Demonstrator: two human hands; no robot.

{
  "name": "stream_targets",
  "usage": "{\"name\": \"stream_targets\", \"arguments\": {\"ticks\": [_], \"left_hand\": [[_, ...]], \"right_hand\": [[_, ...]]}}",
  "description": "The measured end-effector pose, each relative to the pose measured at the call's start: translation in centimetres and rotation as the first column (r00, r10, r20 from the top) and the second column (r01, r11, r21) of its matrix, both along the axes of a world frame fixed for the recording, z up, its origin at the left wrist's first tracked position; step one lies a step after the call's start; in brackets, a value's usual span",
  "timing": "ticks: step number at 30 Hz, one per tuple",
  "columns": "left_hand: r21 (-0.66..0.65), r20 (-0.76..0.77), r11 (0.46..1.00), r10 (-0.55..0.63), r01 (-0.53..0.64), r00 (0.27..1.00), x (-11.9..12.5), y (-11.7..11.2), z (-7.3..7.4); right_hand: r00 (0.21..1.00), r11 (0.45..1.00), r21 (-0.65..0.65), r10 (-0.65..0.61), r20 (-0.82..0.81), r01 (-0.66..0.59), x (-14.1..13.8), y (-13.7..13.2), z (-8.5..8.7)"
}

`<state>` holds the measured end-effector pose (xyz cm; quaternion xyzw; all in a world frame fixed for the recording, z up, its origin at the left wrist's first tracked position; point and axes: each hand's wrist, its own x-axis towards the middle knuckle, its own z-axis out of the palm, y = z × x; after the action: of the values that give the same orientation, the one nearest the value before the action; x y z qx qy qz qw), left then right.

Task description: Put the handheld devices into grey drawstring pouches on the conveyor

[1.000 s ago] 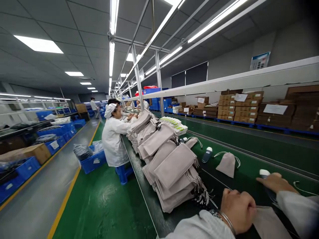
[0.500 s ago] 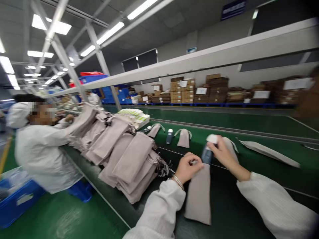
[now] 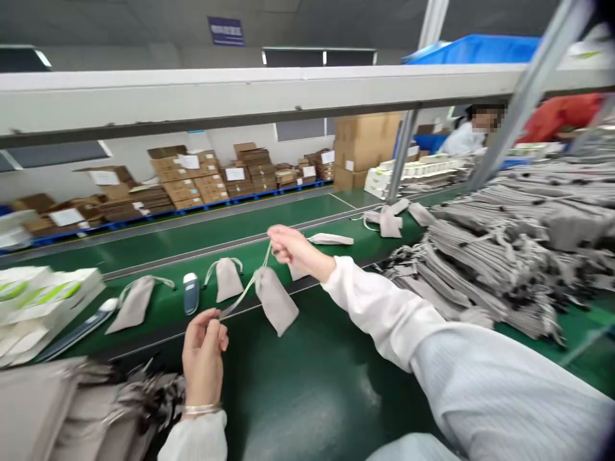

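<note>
A small beige drawstring pouch point(image 3: 276, 299) hangs just above the green belt point(image 3: 307, 378) between my hands. My left hand point(image 3: 204, 355) pinches one end of its drawstring near the bench's front. My right hand point(image 3: 294, 250) is closed on the other end of the drawstring, raised above the pouch. The string runs taut between them and the pouch's mouth is gathered shut. A blue-grey device with a white cap point(image 3: 191, 292) lies on the belt to the left, between two more filled pouches point(image 3: 227, 278) point(image 3: 135, 303).
Stacks of flat beige pouches lie at the right point(image 3: 509, 256) and at the lower left point(image 3: 52, 410). White-and-green boxes point(image 3: 43, 298) sit at the left. Cardboard cartons point(image 3: 192, 179) line the far wall. Another person point(image 3: 473, 131) works at the far right behind a metal post.
My view has swung from left to right along the line. The device my right hand held over a flat pouch is gone from sight; both hands now pull the drawstring ends of a gathered pouch.
</note>
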<state>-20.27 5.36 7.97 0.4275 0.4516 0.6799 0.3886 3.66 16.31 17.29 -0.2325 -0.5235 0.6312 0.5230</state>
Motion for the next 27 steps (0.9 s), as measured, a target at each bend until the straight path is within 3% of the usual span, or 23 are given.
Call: {"name": "stream_targets", "arguments": {"ticks": [3,5,7,9,11,14,15,17,19,21,23,27], "left_hand": [[-0.146,-0.15,0.989,-0.051,0.028,0.987,0.5,-0.3,-1.3],[-0.197,-0.228,0.98,-0.059,0.013,0.972,0.7,-0.2,-2.1],[-0.216,-0.28,0.976,-0.058,-0.004,0.958,0.8,0.1,-2.7],[-0.236,-0.317,0.972,-0.059,-0.018,0.946,0.8,0.5,-3.3],[-0.253,-0.338,0.967,-0.059,-0.03,0.939,0.7,0.8,-3.8],[-0.248,-0.352,0.968,-0.065,-0.026,0.934,0.7,1.2,-4.2],[-0.244,-0.354,0.97,-0.071,-0.018,0.933,0.7,1.2,-4.2],[-0.237,-0.352,0.971,-0.08,-0.006,0.932,0.8,1.2,-4.2],[-0.235,-0.348,0.972,-0.088,0.004,0.933,0.7,1.1,-4.0],[-0.227,-0.348,0.974,-0.09,0.009,0.933,0.5,1.0,-3.9],[-0.214,-0.357,0.977,-0.09,0.013,0.93,0.2,1.0,-3.9],[-0.167,-0.373,0.986,-0.073,0.011,0.925,0.2,0.4,-3.3]], "right_hand": [[0.946,0.951,0.222,-0.258,0.194,0.214,3.5,2.2,3.8],[0.833,0.898,0.38,-0.377,0.405,0.221,7.4,2.0,6.2],[0.644,0.854,0.483,-0.483,0.593,0.196,11.9,0.2,7.7],[0.395,0.855,0.508,-0.504,0.768,0.103,16.2,-3.0,7.9],[0.083,0.902,0.432,-0.431,0.898,0.014,19.4,-7.3,6.4],[-0.407,0.93,0.366,-0.326,0.853,0.021,21.2,-14.0,1.4],[-0.517,0.939,0.344,-0.278,0.809,0.033,21.1,-15.8,-0.4],[-0.647,0.935,0.353,-0.253,0.719,0.027,20.7,-18.4,-3.5],[-0.686,0.916,0.396,-0.249,0.683,0.062,20.6,-19.4,-4.7],[-0.631,0.884,0.44,-0.252,0.733,0.158,21.6,-19.0,-3.7],[-0.46,0.852,0.458,-0.311,0.832,0.253,23.4,-18.1,-1.2],[0.035,0.86,0.436,-0.46,0.887,0.265,24.7,-16.2,4.0]]}}
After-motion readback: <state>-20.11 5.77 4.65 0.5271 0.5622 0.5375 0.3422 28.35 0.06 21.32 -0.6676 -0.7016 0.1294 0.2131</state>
